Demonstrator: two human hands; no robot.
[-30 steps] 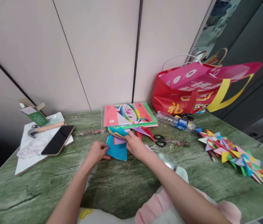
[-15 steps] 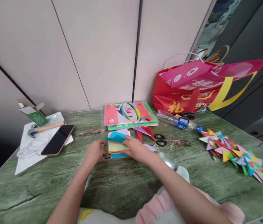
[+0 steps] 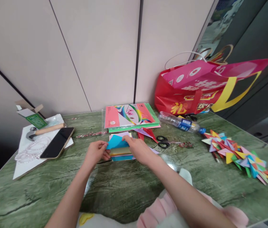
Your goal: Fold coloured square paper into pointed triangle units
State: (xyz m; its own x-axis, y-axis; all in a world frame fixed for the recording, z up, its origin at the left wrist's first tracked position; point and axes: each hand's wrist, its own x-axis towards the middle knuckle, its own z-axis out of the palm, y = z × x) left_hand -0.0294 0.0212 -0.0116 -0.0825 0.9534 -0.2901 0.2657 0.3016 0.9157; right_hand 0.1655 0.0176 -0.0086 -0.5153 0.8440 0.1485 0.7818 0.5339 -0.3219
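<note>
A blue sheet of paper [image 3: 116, 142], its top edge slanted, is held up between my two hands. My left hand [image 3: 98, 150] pinches its left end, and my right hand [image 3: 139, 148] grips the upper right part. Under it lies a stack of coloured paper [image 3: 122, 154], with yellow, orange and blue edges showing; a lilac sheet peeks out behind. Red and purple folded paper [image 3: 148, 134] lies just beyond my right hand, beside black-handled scissors [image 3: 163, 142].
At the back lies a packet of coloured paper [image 3: 130, 115]. To the right are a plastic bottle [image 3: 181, 123], a red bag [image 3: 186, 91] and folded-paper pieces [image 3: 238, 155]. Leftward, a phone [image 3: 57, 143], a hammer [image 3: 46, 130], beads [image 3: 33, 150] and a green box [image 3: 35, 118] sit together.
My left hand has moved right and up from beside the stack and now pinches the blue sheet. The sheet has been raised more upright, with my right hand still on it.
</note>
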